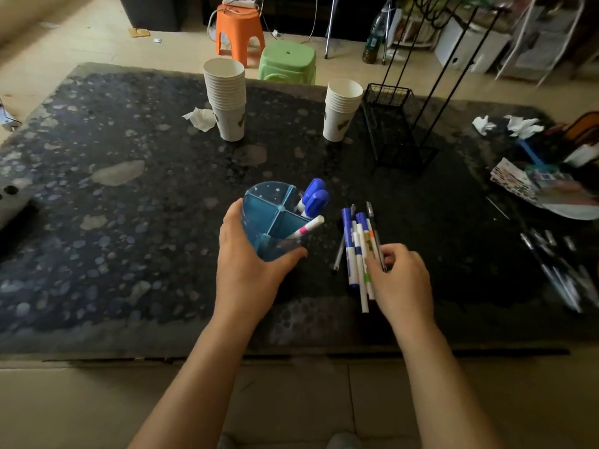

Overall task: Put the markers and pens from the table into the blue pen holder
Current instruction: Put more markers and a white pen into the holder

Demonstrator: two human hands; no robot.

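Note:
The blue pen holder (272, 215), round with divided compartments, stands near the middle of the dark stone table (129, 222). My left hand (249, 257) wraps around its near side. Two blue-capped markers (314, 197) and a white pen with a pink band (306, 228) stick out of its right compartments. Just to its right lies a bundle of markers and pens (356, 251) on the table. My right hand (402, 280) rests on the bundle's near end, its fingers curled on a thin dark pen (376, 238).
Two stacks of paper cups (227, 98) (340, 108) stand at the back, with a black mesh basket (395, 124) on the right. Crumpled tissues (201, 118), papers (544, 186) and more pens (557, 273) lie along the right side. Orange (238, 30) and green (288, 61) stools stand behind the table.

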